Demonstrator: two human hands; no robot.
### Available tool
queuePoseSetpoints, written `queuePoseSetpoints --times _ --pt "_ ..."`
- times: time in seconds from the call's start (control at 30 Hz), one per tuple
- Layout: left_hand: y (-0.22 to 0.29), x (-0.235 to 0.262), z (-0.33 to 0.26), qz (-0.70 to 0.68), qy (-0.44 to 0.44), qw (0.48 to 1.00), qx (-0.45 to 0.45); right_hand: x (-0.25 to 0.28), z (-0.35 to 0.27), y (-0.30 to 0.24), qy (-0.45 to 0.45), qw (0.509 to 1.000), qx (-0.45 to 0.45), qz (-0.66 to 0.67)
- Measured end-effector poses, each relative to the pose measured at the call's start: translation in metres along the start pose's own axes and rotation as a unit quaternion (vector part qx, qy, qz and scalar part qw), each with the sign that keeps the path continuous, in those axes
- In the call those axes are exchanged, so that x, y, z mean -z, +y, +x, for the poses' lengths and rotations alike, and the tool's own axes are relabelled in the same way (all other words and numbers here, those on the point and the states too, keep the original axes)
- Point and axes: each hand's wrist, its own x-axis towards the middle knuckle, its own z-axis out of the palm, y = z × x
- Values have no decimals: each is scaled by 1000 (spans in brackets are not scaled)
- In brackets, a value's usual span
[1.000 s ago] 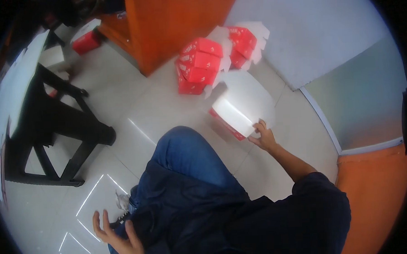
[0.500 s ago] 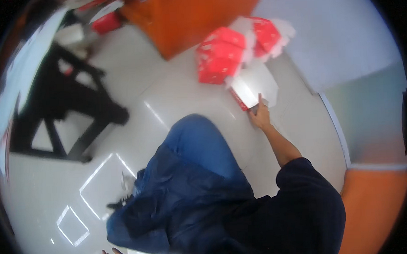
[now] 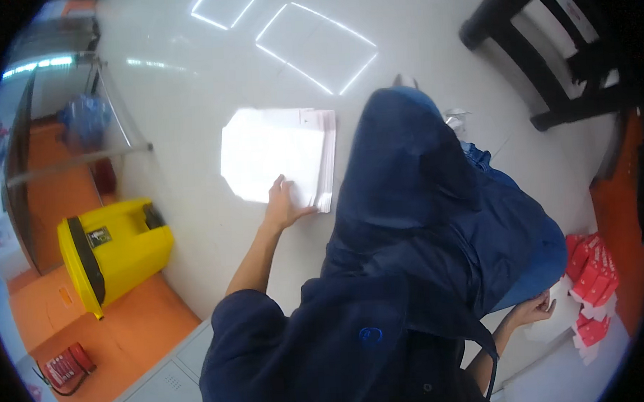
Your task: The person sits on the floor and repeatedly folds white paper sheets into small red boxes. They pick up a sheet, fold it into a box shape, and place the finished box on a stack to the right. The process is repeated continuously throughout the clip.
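A stack of flat white sheets [image 3: 273, 156] lies on the pale glossy floor in front of my bent knee in dark blue trousers [image 3: 407, 168]. My left hand [image 3: 286, 202] rests flat on the stack's near edge, fingers spread on top. At the lower right my right hand [image 3: 531, 310] grips the edge of a white sheet [image 3: 561, 320] on the floor. Red-and-white boxes [image 3: 591, 275] are piled just beyond that sheet.
A yellow bin [image 3: 112, 246] stands at the left on the edge of an orange floor area. A black chair frame [image 3: 546, 69] is at the upper right. A blue bag [image 3: 85, 118] sits behind a metal rail, and a red device [image 3: 67, 366] lies lower left.
The view has swung round. My left hand, earlier low by my leg, now lies on the white stack. My right hand stays on a white sheet by the red boxes.
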Motion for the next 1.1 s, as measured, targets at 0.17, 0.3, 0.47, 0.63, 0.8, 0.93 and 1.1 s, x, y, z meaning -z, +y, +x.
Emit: queuePoseSetpoints --times 0.17,0.3,0.47,0.63,0.8,0.93,1.1 --pt "-1 10 -4 5 -7 1000 -24 -27 31 -55 -12 990 140 15" --pt "-17 8 2 -6 -6 997 -74 -33 33 -63 -11 990 136 26" --pt "-20 20 5 -102 -20 995 -9 -30 32 -65 -24 989 146 11" --pt "80 109 10 -68 294 934 -192 -44 -3 -134 -111 968 192 114" --pt "228 183 -5 -170 62 913 -365 -74 -61 -306 -440 793 305 290" --pt "299 214 -25 -173 -36 870 -461 -90 -57 -352 -606 609 401 316" --pt "314 216 -36 -224 -93 879 -410 -81 -40 -347 -480 685 370 404"
